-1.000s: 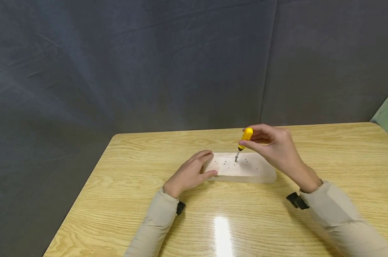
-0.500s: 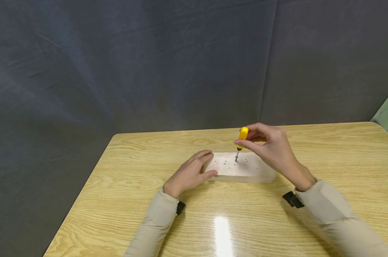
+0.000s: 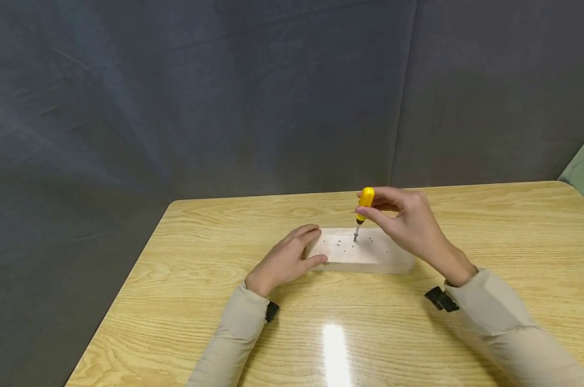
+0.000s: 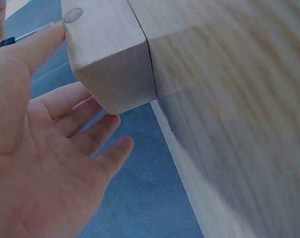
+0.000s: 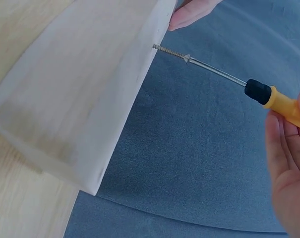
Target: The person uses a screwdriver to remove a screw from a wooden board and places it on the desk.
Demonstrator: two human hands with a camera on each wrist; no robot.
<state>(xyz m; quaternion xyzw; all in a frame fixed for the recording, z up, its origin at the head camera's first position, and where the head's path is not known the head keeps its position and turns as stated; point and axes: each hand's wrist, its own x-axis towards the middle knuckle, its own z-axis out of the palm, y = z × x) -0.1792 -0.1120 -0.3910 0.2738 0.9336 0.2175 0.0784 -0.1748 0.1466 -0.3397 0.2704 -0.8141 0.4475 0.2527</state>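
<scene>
A pale wooden block (image 3: 379,255) with several small holes in its top lies on the table. My left hand (image 3: 286,263) holds its left end, thumb on the near side and fingers round the far side. My right hand (image 3: 410,223) pinches the yellow handle of a screwdriver (image 3: 366,199) between thumb and fingers. The screwdriver tilts slightly over the block. In the right wrist view its shaft meets the head of a screw (image 5: 170,51). The screw's point is in the block's top, with most of the thread exposed.
The wood-grain table (image 3: 214,247) carries the block near its far edge. A dark grey cloth (image 3: 272,107) hangs behind the table and down its left side. Black straps (image 3: 441,300) sit at the wrists over light sleeves.
My right hand has shifted slightly left, bringing the screwdriver handle more upright over the screw. The left hand and the block stay in place.
</scene>
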